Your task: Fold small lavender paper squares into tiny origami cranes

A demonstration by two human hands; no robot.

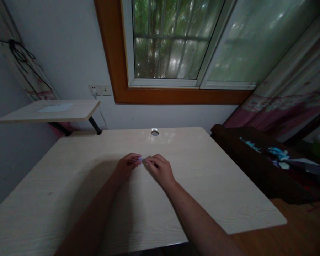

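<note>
Over the middle of the pale wooden desk [208, 188], my left hand [127, 166] pinches a small pale-purple piece [140, 159] between thumb and fingers. Its kind is too small to tell. My right hand [161, 170] is beside it, thumb and forefinger pressed together and pointing toward the purple piece. A tiny greyish thing seems to show at those fingertips, but I cannot make it out. The two hands are close, with a narrow gap between their fingertips.
A raised shelf [81, 113] on black legs stands at the desk's back left, with a white paper [56, 107] on it. A round cable hole [154, 132] lies near the back edge. Right of the desk, a dark bench [240, 156] bears crumpled items.
</note>
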